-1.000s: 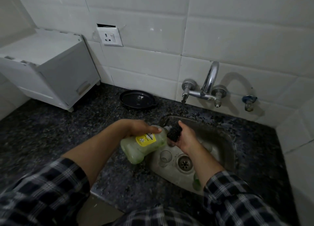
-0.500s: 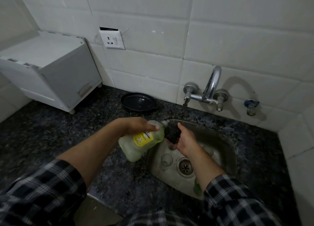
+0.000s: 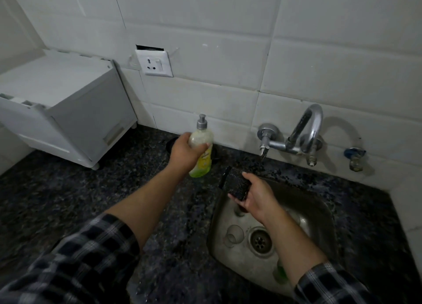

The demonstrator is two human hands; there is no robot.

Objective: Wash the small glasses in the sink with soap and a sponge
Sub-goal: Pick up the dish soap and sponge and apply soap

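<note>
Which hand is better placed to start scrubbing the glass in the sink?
Right. The right hand holds the sponge over the sink, near the glass. The left hand grips the soap bottle over the counter by the wall, farther away.

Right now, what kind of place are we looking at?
Most likely a small home kitchen: a steel sink set into a dark speckled stone counter, a wall-mounted tap on white tiles, a soap bottle in the left hand, a sponge in the right hand.

One bottle (image 3: pixel 202 148), one sponge (image 3: pixel 235 185), one sink (image 3: pixel 319 214), one tap (image 3: pixel 306 130), one socket (image 3: pixel 156 62), one box (image 3: pixel 68 111). One glass (image 3: pixel 233 235) shows clearly; any others are unclear.
</note>
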